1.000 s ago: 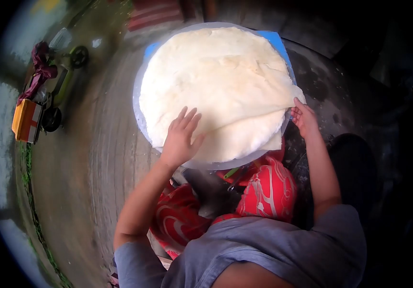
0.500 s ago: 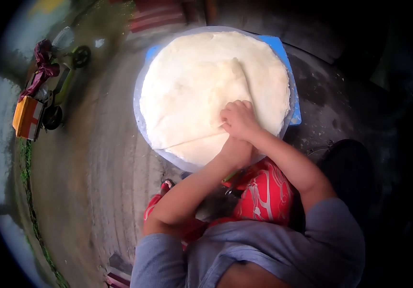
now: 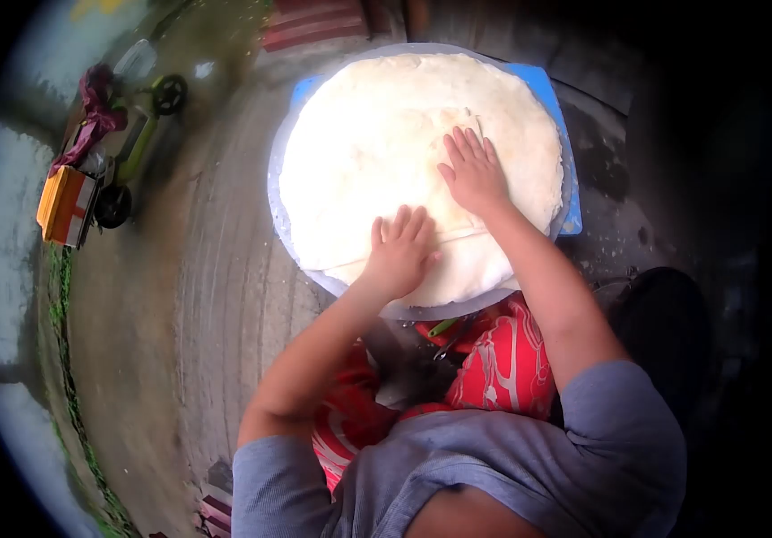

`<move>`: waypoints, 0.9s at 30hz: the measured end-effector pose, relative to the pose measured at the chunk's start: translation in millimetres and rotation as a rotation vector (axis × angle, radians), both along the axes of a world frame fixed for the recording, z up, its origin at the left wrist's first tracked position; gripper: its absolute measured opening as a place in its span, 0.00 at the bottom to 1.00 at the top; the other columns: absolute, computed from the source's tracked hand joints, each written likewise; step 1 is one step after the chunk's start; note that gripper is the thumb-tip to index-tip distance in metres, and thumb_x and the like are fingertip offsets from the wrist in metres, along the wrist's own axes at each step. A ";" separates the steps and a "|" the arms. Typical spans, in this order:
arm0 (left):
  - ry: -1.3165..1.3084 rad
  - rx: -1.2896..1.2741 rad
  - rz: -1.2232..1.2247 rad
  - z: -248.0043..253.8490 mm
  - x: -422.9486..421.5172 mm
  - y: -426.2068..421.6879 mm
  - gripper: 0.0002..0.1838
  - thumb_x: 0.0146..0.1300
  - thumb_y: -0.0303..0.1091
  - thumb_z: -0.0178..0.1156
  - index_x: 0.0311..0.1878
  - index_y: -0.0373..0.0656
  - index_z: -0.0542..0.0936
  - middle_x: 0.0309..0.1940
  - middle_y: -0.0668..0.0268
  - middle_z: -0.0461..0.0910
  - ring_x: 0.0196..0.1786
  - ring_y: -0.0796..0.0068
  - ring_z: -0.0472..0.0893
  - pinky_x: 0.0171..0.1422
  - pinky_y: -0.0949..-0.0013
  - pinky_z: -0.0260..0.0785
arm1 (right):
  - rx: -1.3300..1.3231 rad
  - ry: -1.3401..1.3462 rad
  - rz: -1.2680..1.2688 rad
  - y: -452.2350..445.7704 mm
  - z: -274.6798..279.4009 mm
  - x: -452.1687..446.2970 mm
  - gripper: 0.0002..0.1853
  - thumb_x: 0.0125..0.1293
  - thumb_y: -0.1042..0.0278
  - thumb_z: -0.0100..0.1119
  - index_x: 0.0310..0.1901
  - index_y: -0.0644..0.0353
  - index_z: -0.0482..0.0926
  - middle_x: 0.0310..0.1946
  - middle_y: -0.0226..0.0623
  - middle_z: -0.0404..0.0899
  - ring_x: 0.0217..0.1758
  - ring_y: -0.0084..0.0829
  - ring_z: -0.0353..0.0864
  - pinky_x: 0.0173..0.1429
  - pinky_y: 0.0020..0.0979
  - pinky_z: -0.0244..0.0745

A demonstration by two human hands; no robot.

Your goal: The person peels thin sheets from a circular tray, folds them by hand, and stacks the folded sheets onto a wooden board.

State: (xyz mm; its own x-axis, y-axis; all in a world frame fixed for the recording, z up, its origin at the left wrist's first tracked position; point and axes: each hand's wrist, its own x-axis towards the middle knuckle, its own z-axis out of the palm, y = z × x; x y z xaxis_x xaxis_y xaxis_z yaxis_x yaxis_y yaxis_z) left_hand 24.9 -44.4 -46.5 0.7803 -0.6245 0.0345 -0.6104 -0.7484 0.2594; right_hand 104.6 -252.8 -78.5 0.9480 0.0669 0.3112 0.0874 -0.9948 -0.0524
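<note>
A large round sheet of pale dough (image 3: 359,152) covers most of a round board (image 3: 280,215). A crease runs across its near part, where one layer lies over another. My left hand (image 3: 401,254) rests on the near part of the dough by this crease, fingers spread. Farther up and to the right, my right hand (image 3: 476,175) lies flat on the dough with its fingers stretched out. Neither hand grips anything. Part of the fold's right edge is hidden under my right hand and forearm.
Beneath the board shows a blue surface (image 3: 543,94). A green-handled tool (image 3: 441,328) is near my lap. A green scooter-like vehicle (image 3: 135,148) carrying an orange box (image 3: 65,204) stands at left on the ground. Dark red slats (image 3: 314,22) are at the back.
My hands were together at the dough's fold, fingers curled. Now they are apart and flattened: the left has moved left, the right up and away. The fold's edge lies flatter.
</note>
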 end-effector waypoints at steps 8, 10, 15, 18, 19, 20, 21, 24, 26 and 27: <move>0.127 -0.342 0.936 -27.8 23.8 129.6 0.37 0.58 0.45 0.64 0.64 0.33 0.64 0.62 0.45 0.64 0.63 0.51 0.67 0.59 0.58 0.65 | 0.003 0.137 0.028 20.0 35.3 -31.7 0.32 0.70 0.44 0.39 0.71 0.48 0.56 0.75 0.33 0.48 0.78 0.39 0.39 0.77 0.49 0.28; 0.327 -0.562 0.975 -33.5 24.4 147.5 0.36 0.57 0.44 0.65 0.62 0.30 0.65 0.58 0.47 0.70 0.57 0.55 0.74 0.53 0.63 0.70 | -0.009 0.169 0.122 28.1 19.5 -39.8 0.31 0.70 0.43 0.40 0.71 0.46 0.58 0.74 0.33 0.50 0.78 0.39 0.41 0.77 0.48 0.28; 0.859 -0.688 1.126 2.6 20.1 147.1 0.19 0.52 0.37 0.69 0.44 0.37 0.78 0.33 0.65 0.78 0.37 0.74 0.75 0.40 0.71 0.68 | 0.032 0.125 0.150 23.7 11.4 -40.3 0.31 0.68 0.42 0.44 0.69 0.47 0.61 0.73 0.34 0.54 0.77 0.38 0.45 0.77 0.46 0.30; 0.785 -0.683 1.319 22.9 25.0 140.4 0.13 0.51 0.34 0.68 0.39 0.41 0.79 0.32 0.67 0.79 0.37 0.77 0.75 0.44 0.70 0.68 | 0.243 0.076 0.219 14.7 13.9 -36.9 0.26 0.67 0.51 0.51 0.65 0.50 0.67 0.68 0.35 0.62 0.74 0.38 0.53 0.75 0.44 0.40; 0.787 -0.679 1.311 27.2 27.8 138.3 0.13 0.51 0.34 0.68 0.39 0.41 0.79 0.32 0.67 0.79 0.37 0.77 0.75 0.44 0.70 0.68 | 0.413 0.031 0.272 11.7 15.4 -35.0 0.23 0.66 0.57 0.54 0.61 0.51 0.72 0.65 0.36 0.67 0.71 0.39 0.60 0.73 0.42 0.49; 0.746 -0.875 1.219 31.1 31.1 136.2 0.12 0.52 0.34 0.68 0.39 0.41 0.80 0.33 0.68 0.80 0.38 0.76 0.76 0.47 0.68 0.68 | 0.412 0.029 0.265 6.2 18.3 -32.1 0.23 0.66 0.57 0.54 0.61 0.51 0.72 0.65 0.36 0.67 0.71 0.39 0.60 0.73 0.42 0.49; 0.703 -1.064 1.122 37.1 33.1 133.4 0.12 0.53 0.33 0.67 0.39 0.41 0.80 0.35 0.68 0.81 0.38 0.76 0.77 0.50 0.67 0.68 | 0.598 -0.010 0.282 1.5 28.6 -31.2 0.18 0.65 0.62 0.56 0.56 0.53 0.75 0.59 0.35 0.72 0.64 0.37 0.68 0.66 0.39 0.59; 0.494 -1.222 0.851 72.3 37.1 72.4 0.20 0.57 0.30 0.64 0.48 0.24 0.76 0.37 0.53 0.81 0.39 0.68 0.82 0.45 0.68 0.76 | 1.038 0.113 0.208 -8.2 42.4 -29.5 0.11 0.66 0.66 0.56 0.48 0.56 0.80 0.50 0.33 0.79 0.51 0.30 0.78 0.53 0.31 0.72; 0.430 -1.105 0.668 86.0 34.4 27.9 0.24 0.57 0.31 0.66 0.52 0.25 0.74 0.34 0.59 0.81 0.34 0.74 0.81 0.39 0.73 0.76 | 1.454 0.349 0.112 -13.3 56.0 -27.8 0.13 0.67 0.60 0.56 0.46 0.58 0.80 0.43 0.32 0.79 0.41 0.20 0.78 0.45 0.25 0.73; 0.429 -1.019 0.547 87.1 33.1 7.8 0.26 0.58 0.31 0.66 0.54 0.22 0.72 0.34 0.61 0.80 0.33 0.76 0.80 0.39 0.74 0.75 | 1.452 0.344 0.110 -16.1 66.3 -29.0 0.13 0.67 0.60 0.56 0.46 0.58 0.80 0.43 0.32 0.79 0.41 0.20 0.78 0.45 0.25 0.73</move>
